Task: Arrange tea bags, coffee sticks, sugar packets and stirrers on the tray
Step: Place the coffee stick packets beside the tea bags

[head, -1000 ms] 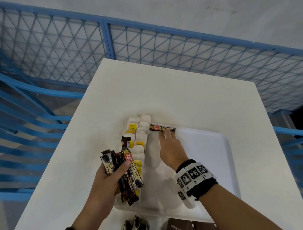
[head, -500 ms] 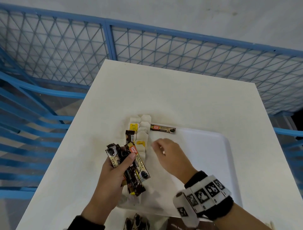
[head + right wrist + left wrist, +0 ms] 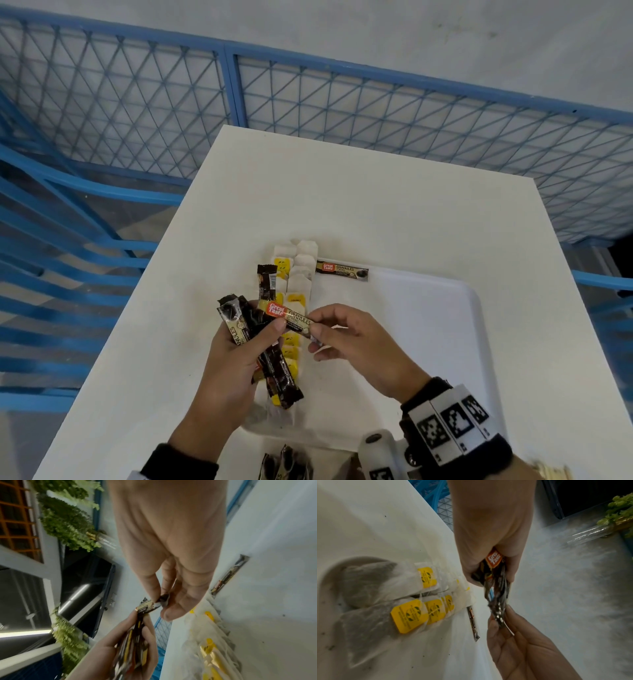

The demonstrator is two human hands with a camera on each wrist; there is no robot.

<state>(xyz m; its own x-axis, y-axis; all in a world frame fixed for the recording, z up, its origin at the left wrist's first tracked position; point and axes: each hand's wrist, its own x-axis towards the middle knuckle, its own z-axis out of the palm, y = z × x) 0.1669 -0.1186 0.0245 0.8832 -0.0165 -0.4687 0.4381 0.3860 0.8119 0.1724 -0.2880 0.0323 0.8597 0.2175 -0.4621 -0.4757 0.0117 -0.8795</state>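
My left hand (image 3: 236,353) grips a fanned bunch of dark coffee sticks (image 3: 270,363) above the white tray's (image 3: 428,308) left side. My right hand (image 3: 346,337) pinches the end of one stick (image 3: 291,317) from that bunch, its orange label facing up; the pinch shows in the right wrist view (image 3: 161,600). Two rows of tea bags (image 3: 298,274) with yellow tags line the tray's left edge, seen close in the left wrist view (image 3: 409,616). A single coffee stick (image 3: 342,270) lies along the tray's far edge.
The tray sits on a white table (image 3: 376,205) bounded by a blue mesh fence (image 3: 308,99) behind and to the left. More dark packets (image 3: 286,466) lie at the table's near edge. A marker-tagged band is on my right wrist (image 3: 452,425).
My right hand left the coffee stick laid at the tray's far edge, drew back toward me and took hold of a stick in my left hand's bunch.
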